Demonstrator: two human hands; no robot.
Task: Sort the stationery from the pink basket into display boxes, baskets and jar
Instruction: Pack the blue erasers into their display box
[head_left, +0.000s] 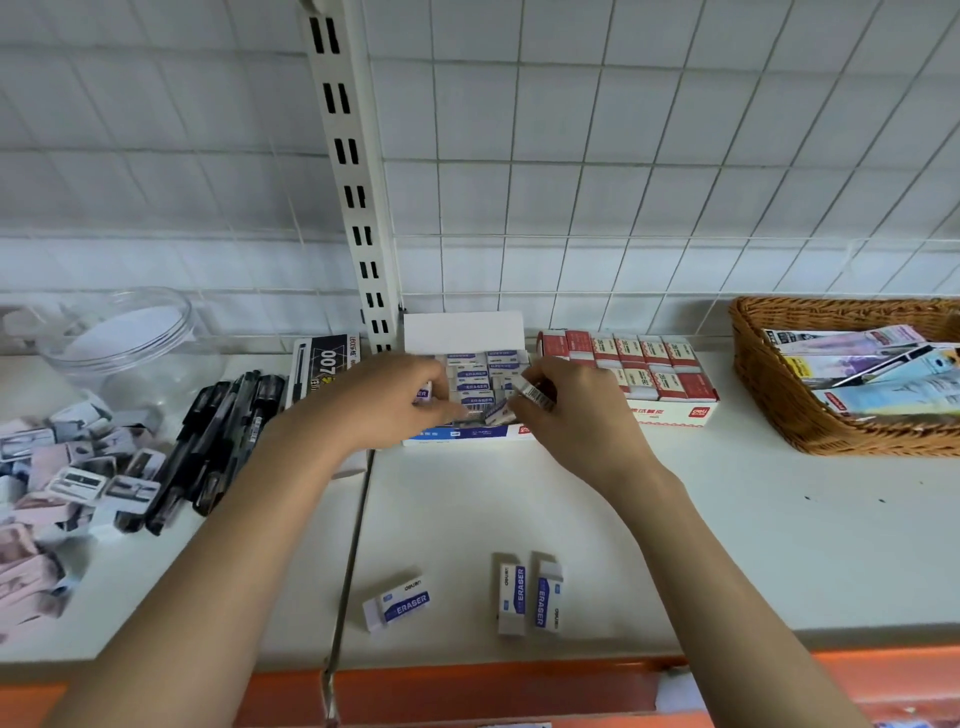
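A blue-and-white display box of erasers stands at the back of the white shelf. Over its left side my left hand holds an eraser between curled fingers. My right hand pinches another eraser with its barcode up, above the box's right part. Three loose erasers lie near the front edge: one tilted, two side by side. The pink basket is out of view.
A red-and-white eraser box stands right of the blue one. A wicker basket with packets is far right. Left are black pens, a pen box, a clear jar and a pile of small sharpeners.
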